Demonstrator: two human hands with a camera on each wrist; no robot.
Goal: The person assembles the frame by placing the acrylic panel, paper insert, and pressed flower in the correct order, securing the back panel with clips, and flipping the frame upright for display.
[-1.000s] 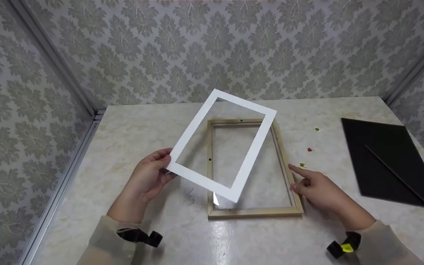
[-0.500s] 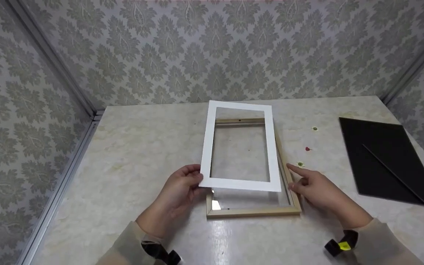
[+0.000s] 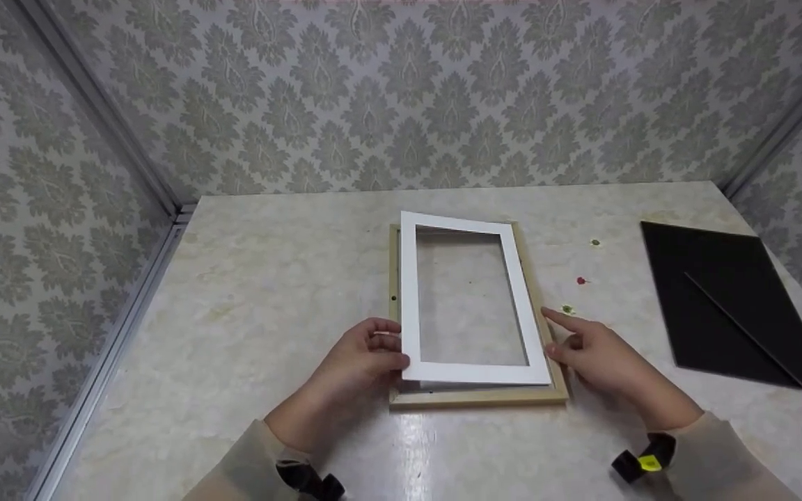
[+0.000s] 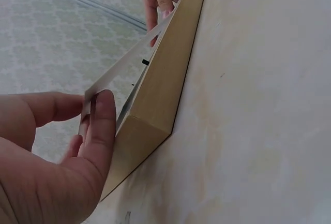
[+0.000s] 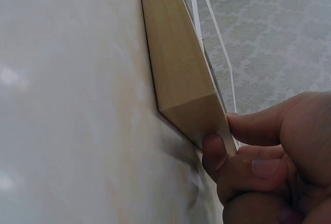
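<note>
In the head view a light wooden picture frame (image 3: 484, 399) lies flat on the table. Above it is a white mat board (image 3: 477, 372) with a rectangular opening, slightly tilted, its left side raised in the left wrist view. My left hand (image 3: 370, 358) pinches the mat's near left corner between thumb and fingers. Seen from the right wrist, the thumb and fingers of my right hand (image 5: 258, 167) grip the frame's right side near its front corner. A small black tab (image 4: 145, 62) stands at the frame's inner edge in the left wrist view.
Right of the frame lie small dried flowers: a red one (image 3: 581, 280) and two greenish ones, the nearer flower (image 3: 567, 309) close to my right fingertip. A black backing board (image 3: 721, 278) with a long strip across it lies farther right. Patterned walls enclose the table's back and sides.
My left hand has moved right and brought the mat from an angled position left of the frame to lined up over it and lower. The right hand stays at the frame's right side.
</note>
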